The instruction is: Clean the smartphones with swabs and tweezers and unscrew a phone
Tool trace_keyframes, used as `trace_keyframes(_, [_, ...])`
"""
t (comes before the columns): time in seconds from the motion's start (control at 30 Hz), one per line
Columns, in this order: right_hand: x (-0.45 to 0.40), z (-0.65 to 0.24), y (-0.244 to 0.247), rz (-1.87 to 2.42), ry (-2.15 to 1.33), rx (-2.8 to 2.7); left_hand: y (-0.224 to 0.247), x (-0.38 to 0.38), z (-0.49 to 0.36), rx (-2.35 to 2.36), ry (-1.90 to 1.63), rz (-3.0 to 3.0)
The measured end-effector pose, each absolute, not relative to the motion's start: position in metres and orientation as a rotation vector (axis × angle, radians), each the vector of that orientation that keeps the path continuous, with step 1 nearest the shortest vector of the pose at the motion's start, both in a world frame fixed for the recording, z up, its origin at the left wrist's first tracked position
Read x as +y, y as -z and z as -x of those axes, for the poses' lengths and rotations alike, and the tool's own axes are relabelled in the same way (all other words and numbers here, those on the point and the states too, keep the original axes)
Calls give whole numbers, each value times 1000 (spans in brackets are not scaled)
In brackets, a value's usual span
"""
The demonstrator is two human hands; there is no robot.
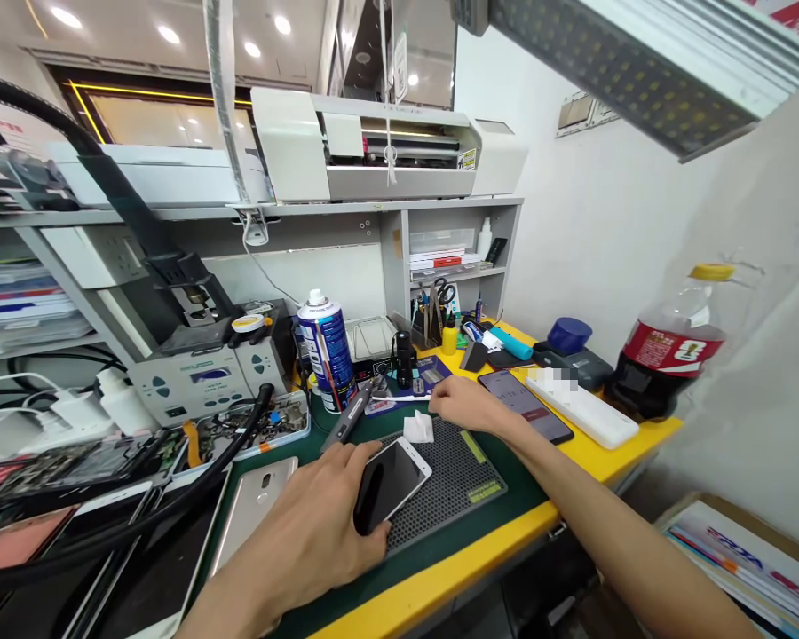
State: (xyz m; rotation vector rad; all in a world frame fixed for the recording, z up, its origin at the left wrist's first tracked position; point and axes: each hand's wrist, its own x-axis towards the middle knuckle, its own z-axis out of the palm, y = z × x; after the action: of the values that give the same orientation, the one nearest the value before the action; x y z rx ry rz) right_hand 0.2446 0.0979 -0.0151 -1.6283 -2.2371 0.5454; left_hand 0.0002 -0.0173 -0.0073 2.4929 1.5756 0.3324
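Observation:
My left hand (326,510) is wrapped round a white smartphone (394,484) with a dark screen, thumb on the near edge and fingers at the far left edge. The phone sits tilted over a grey perforated mat (432,510). Beyond it, my right hand (462,401) is closed, its fingertips at the end of a thin white stick (406,398). A folded white tissue (419,428) lies between the two hands. A grey pen-shaped tool (350,417) is just past my left fingers. A gold phone back (257,497) lies beside my left wrist.
Left stand a rework station (206,383), a parts tray (283,422) and a black hose (193,497). Behind is a blue spray can (326,351). Right are a lit phone (523,404), a white box-shaped device (586,413) and a cola bottle (669,346). A lamp (639,71) hangs overhead.

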Motion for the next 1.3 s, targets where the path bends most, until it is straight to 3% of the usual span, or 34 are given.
trace_keyframes(0.3, [101,-243,27,1601,-529,-2219,6,-16,1,1481,-301,-2524])
trace_keyframes(1.0, [103,-241,32,1196,-1002,-1991,6,-17,7,1482,-304,-2458])
trace_keyframes(1.3, [96,-231,12,846,-1391,-1884,-1,-11,4,1432,-852,-2229])
